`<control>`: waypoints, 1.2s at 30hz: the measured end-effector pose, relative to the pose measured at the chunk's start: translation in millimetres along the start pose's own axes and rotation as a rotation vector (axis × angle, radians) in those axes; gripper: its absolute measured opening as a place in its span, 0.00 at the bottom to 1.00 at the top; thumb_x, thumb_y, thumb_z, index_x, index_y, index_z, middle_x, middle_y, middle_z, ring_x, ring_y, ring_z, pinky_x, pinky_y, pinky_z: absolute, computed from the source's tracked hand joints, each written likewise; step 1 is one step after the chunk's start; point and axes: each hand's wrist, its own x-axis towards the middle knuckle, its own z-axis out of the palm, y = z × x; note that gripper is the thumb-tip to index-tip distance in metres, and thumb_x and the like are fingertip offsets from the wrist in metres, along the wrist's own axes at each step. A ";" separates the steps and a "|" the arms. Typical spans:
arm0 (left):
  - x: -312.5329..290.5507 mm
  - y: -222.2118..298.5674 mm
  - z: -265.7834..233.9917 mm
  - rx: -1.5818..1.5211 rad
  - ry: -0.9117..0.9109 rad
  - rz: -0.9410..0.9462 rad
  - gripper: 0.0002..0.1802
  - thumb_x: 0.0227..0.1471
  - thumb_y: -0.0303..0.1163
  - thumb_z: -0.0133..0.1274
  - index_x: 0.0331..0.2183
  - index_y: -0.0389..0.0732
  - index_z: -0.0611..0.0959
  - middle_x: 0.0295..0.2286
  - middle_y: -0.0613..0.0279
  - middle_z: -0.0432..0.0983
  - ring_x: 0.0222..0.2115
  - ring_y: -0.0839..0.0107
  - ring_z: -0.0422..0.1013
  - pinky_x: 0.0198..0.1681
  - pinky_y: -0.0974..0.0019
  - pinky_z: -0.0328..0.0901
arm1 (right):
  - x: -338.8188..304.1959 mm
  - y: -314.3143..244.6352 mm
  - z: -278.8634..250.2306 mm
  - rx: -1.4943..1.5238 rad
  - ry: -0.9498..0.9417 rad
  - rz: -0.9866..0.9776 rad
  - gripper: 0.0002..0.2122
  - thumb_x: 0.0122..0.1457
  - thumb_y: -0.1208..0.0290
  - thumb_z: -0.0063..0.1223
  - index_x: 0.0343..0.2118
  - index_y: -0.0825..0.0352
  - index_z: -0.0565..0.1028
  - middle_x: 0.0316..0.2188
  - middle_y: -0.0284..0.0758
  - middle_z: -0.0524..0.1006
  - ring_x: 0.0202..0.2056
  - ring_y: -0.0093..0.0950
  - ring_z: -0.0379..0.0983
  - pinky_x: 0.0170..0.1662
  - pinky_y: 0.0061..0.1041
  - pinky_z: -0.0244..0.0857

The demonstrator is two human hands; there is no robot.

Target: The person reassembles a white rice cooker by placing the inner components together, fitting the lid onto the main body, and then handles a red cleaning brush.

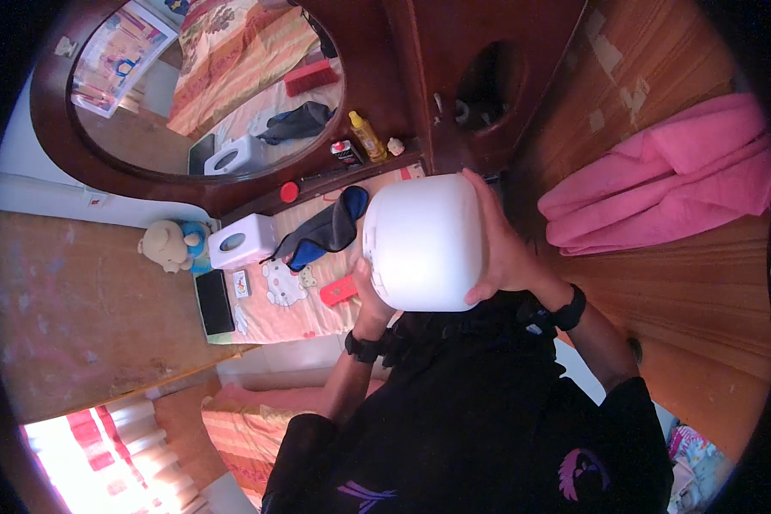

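Observation:
Held up in front of my chest is a large white rounded container (pixel 424 244) with a smooth, glossy surface. My right hand (pixel 505 248) grips its right side, fingers along the far edge and thumb near the front. On the lower left side, my left hand (pixel 372 298) presses against it, its fingers partly hidden behind the container. Just left of the container, a grey and blue cloth (pixel 327 230) lies on the dresser top (pixel 295 319). A flat red object (pixel 339 291) rests there close to my left hand.
A white tissue box (pixel 253 236), a plush toy (pixel 173 246), a black flat device (pixel 214 301) and a small card box (pixel 241 283) sit at the left. Behind stand a yellow bottle (pixel 367 137), a red lid (pixel 289 191) and an oval mirror (pixel 257 103). A pink towel (pixel 660 180) hangs right.

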 end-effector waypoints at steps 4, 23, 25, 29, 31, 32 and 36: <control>-6.0 -4.3 -6.0 0.006 0.014 0.088 0.38 0.52 0.54 0.32 0.54 0.34 0.58 0.48 0.48 0.63 0.47 0.59 0.65 0.47 0.60 0.64 | -0.4 -5.5 2.3 0.378 0.013 0.130 0.67 0.19 0.43 0.68 0.58 0.71 0.34 0.58 0.47 0.43 0.60 0.42 0.40 0.60 0.37 0.37; 14.8 28.0 -3.1 -0.782 -0.205 -0.341 0.41 0.50 0.62 0.27 0.55 0.41 0.59 0.50 0.50 0.61 0.48 0.55 0.64 0.49 0.56 0.61 | 10.1 -38.6 -14.8 -0.292 -0.024 -0.306 0.57 0.18 0.53 0.70 0.56 0.64 0.50 0.58 0.49 0.45 0.58 0.52 0.38 0.57 0.50 0.36; 14.1 29.1 -2.2 -0.761 -0.192 -0.342 0.41 0.50 0.62 0.28 0.55 0.40 0.59 0.50 0.50 0.61 0.47 0.55 0.64 0.49 0.56 0.61 | 6.3 -40.7 -11.8 -0.291 0.005 -0.300 0.56 0.17 0.52 0.70 0.56 0.64 0.51 0.58 0.48 0.45 0.58 0.52 0.39 0.57 0.50 0.37; 9.4 23.3 1.9 -0.825 -0.177 -0.329 0.40 0.50 0.61 0.29 0.55 0.40 0.59 0.50 0.50 0.61 0.48 0.57 0.63 0.49 0.57 0.61 | 6.0 -47.9 -11.3 -0.291 0.041 -0.241 0.56 0.16 0.51 0.69 0.55 0.64 0.51 0.58 0.49 0.46 0.57 0.53 0.41 0.56 0.50 0.38; 10.2 24.7 13.1 -0.810 -0.165 -0.312 0.40 0.50 0.60 0.29 0.55 0.40 0.59 0.51 0.51 0.61 0.48 0.57 0.63 0.49 0.57 0.61 | 3.7 -43.0 -10.3 -0.288 0.053 -0.227 0.56 0.16 0.51 0.69 0.55 0.64 0.51 0.57 0.49 0.46 0.57 0.53 0.42 0.56 0.49 0.39; 8.9 28.8 21.5 -0.548 -0.042 -0.301 0.39 0.51 0.59 0.29 0.55 0.40 0.59 0.51 0.51 0.61 0.49 0.57 0.62 0.50 0.57 0.60 | 2.0 -39.9 -9.5 -0.282 0.063 -0.217 0.57 0.16 0.50 0.69 0.55 0.65 0.51 0.57 0.49 0.47 0.57 0.53 0.42 0.56 0.49 0.39; 14.8 24.8 14.2 -0.780 -0.218 -0.282 0.37 0.52 0.57 0.27 0.55 0.40 0.59 0.51 0.51 0.60 0.49 0.57 0.61 0.50 0.58 0.60 | -6.8 -36.2 -6.2 -0.330 0.107 -0.213 0.58 0.21 0.41 0.65 0.56 0.67 0.48 0.58 0.51 0.44 0.58 0.52 0.41 0.57 0.49 0.39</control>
